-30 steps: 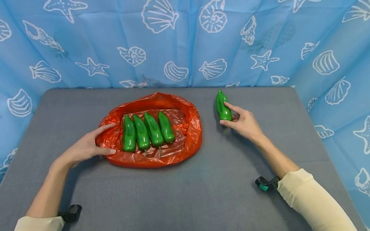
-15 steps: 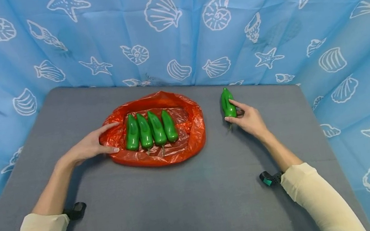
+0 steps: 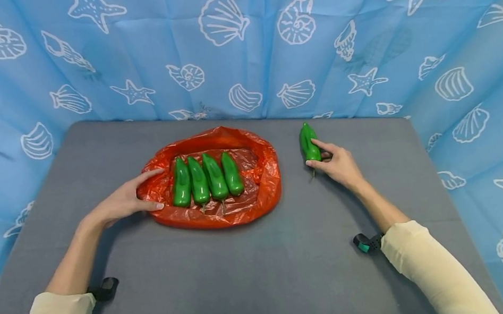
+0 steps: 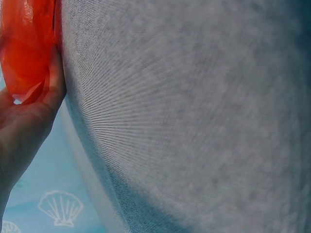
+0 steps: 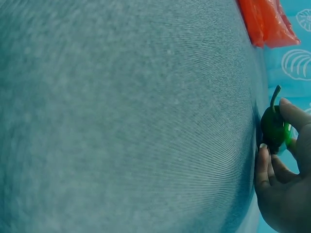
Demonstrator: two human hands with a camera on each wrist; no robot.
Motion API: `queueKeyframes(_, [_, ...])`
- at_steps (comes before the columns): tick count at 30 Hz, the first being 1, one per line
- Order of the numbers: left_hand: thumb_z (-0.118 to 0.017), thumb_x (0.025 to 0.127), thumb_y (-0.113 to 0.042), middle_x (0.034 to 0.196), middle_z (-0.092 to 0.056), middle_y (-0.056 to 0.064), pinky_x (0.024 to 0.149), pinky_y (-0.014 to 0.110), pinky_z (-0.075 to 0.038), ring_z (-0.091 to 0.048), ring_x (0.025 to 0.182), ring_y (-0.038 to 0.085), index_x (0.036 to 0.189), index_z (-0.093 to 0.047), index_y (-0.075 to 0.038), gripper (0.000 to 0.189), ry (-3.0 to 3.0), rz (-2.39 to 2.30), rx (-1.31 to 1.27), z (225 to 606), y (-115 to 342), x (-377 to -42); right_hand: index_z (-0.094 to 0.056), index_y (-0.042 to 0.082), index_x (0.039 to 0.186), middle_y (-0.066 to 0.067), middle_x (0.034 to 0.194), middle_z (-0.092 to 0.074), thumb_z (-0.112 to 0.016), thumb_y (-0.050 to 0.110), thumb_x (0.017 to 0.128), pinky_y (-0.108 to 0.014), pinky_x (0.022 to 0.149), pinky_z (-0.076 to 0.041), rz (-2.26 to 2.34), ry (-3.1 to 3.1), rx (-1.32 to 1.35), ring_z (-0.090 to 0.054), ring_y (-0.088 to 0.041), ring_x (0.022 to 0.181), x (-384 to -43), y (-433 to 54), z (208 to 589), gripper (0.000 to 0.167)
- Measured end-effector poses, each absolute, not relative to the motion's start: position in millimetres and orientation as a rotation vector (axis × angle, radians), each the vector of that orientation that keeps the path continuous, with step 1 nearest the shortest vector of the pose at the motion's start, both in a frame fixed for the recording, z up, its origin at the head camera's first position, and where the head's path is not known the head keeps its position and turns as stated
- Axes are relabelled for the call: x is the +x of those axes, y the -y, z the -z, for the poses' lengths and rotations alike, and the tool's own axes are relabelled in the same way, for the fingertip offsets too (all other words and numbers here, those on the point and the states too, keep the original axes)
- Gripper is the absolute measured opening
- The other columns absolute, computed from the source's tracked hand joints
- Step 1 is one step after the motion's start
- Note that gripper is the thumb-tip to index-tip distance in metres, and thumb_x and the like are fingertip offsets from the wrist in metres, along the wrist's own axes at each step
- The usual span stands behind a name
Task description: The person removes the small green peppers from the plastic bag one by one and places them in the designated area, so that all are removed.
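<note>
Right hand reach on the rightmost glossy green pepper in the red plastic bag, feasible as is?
Probably not: the right hand holds another glossy green pepper. Otherwise fairly free: the rightmost pepper in the open red plastic bag lies uncovered.

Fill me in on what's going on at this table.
A person is handling green peppers with both bare hands. The left hand holds the left side of an open red plastic bag, where four peppers lie side by side. The right hand grips a fifth pepper near its stem end, out to the right of the bag. Whether that pepper touches the grey table is hard to tell.
</note>
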State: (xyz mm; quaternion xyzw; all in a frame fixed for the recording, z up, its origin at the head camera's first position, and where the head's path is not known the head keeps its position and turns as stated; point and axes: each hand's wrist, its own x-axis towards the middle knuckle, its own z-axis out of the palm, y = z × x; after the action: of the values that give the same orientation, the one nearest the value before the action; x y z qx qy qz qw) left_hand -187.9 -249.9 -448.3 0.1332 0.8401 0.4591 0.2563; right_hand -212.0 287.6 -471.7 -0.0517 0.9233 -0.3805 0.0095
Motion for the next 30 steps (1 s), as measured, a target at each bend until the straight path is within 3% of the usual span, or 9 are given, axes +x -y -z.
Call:
queueKeyframes(22, [-0.077, 0.088, -0.026, 0.16, -0.014, 0.027, 0.11, 0.068, -0.023, -0.019, 0.143, 0.048, 0.158, -0.023, -0.015, 0.088, -2.264, -1.23, 0.37, 449.7, 249.0, -190.1, -0.043, 0.012, 0.151, -0.023, 0.131, -0.052, -0.077, 0.023, 0.089, -0.049, 0.088, -0.051, 1.185, -2.848, -0.182, -0.06, -0.036, 0.108, -211.8, -287.6, 473.4, 0.072])
queueKeyframes(30, [-0.076, 0.089, -0.026, 0.16, -0.012, 0.029, 0.11, 0.069, -0.023, -0.018, 0.143, 0.05, 0.159, -0.022, -0.015, 0.089, -2.265, -1.223, 0.36, 447.9, 249.5, -190.8, -0.036, 0.01, 0.154, -0.026, 0.141, -0.041, -0.076, 0.025, 0.09, -0.053, 0.09, -0.052, 1.265, -2.841, -0.183, -0.06, -0.041, 0.114, -214.9, -289.1, 466.5, 0.077])
